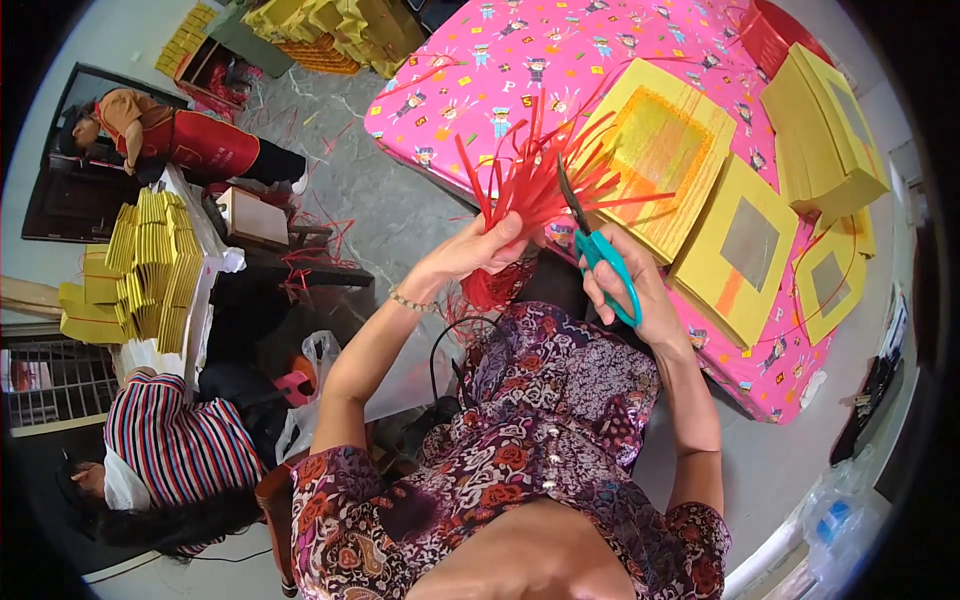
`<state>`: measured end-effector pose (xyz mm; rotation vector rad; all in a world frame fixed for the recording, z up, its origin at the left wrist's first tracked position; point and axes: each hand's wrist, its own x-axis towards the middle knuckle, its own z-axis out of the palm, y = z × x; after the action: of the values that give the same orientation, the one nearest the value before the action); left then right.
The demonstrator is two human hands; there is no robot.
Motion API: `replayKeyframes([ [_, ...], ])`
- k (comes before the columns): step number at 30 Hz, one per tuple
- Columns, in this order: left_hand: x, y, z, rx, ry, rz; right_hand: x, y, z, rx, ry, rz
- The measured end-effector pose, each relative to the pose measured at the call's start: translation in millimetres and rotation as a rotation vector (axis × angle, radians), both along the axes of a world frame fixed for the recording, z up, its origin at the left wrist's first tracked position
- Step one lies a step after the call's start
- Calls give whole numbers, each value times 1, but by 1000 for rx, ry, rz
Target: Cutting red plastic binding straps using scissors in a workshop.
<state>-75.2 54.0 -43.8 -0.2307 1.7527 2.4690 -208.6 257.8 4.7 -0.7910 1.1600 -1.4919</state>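
Note:
My left hand (490, 246) is closed around a bunch of thin red plastic strips (530, 185), whose loose ends fan out upward and to the right. More of the bunch hangs below that hand, over my lap. In my right hand (632, 285) is a pair of scissors (622, 283) with teal handles, my fingers in the loops. Their dark blades (571, 190) point up and lie against the right side of the strips. Whether the blades are parted cannot be made out.
A pink patterned table cover (460, 90) lies ahead, bearing stacks of yellow paper (655, 150) and a red basin (775, 35). Two people, one in a striped top (180, 440) and one in a red apron (215, 145), are by a left table with folded yellow paper (165, 250). Red scraps litter the floor.

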Motion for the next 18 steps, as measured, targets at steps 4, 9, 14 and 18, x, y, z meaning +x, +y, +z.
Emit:
replayKeyframes([
  [4, 1, 0, 4, 48, 5, -36, -5, 2, -3, 50, -52, -1],
  [9, 1, 3, 2, -96, -28, 27, -4, 10, -9, -9, -82, 31],
  [14, 2, 3, -4, -203, -25, 40, 0, 15, 8, -29, -65, 185],
  [18, 0, 6, -1, -224, -16, 24, -4, 11, 2, 1, -72, 279],
])
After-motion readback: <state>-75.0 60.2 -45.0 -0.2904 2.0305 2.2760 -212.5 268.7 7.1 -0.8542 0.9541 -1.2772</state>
